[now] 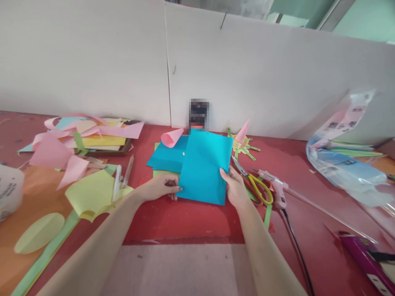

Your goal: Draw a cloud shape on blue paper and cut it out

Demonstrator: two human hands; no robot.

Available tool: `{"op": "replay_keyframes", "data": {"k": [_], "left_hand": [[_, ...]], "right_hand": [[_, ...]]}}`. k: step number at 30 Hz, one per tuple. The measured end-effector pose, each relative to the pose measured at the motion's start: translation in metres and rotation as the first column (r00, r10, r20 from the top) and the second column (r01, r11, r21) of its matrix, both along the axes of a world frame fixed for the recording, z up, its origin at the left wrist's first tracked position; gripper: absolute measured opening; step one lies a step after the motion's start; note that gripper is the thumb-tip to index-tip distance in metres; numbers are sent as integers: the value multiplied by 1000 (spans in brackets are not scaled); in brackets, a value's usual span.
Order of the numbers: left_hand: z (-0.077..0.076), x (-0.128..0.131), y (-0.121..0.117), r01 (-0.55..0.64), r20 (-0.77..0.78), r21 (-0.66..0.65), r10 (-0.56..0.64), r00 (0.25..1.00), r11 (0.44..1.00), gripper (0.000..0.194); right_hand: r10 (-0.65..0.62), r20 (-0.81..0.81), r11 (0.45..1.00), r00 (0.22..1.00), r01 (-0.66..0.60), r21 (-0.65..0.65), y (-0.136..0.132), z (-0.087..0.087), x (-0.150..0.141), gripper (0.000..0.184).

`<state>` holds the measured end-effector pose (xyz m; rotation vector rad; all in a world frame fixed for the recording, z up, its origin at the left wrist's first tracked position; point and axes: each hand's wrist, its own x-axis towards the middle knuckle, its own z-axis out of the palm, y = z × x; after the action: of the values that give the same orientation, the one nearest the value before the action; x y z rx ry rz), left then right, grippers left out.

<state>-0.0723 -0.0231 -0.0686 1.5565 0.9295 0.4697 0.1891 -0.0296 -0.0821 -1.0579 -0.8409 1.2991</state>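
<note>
A sheet of blue paper is held up, tilted, between my two hands over a red mat. My left hand pinches its lower left corner. On the right edge, my right hand grips with the thumb in front and the other fingers behind. Another blue sheet lies partly hidden behind the held one, with green paper under it. A rolled pink paper cone rests on that sheet. Just right of my right hand lie yellow-handled scissors and a pink glue gun.
Paper scraps heap in a tray at the left, near two pens. A small paper figure with a pink cone stands by the white wall. A plastic bag and a purple power strip lie at the right.
</note>
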Motion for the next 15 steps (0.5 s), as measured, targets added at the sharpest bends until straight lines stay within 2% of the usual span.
{"op": "replay_keyframes", "data": {"k": [3,9,15], "left_hand": [[1,1,0,1,2,6,-1,1000,1000,28],[-1,1,0,-7,14,4,7,1000,1000,28],[-1,1,0,1,28,17,-2,1000,1000,28]], "right_hand": [[-74,41,997,996,75,-11,3,-6,2,51],[-131,83,991,988,133,-18,7,-16,5,50],[-152,117,988,981,154,-5,8,-16,4,51]]}}
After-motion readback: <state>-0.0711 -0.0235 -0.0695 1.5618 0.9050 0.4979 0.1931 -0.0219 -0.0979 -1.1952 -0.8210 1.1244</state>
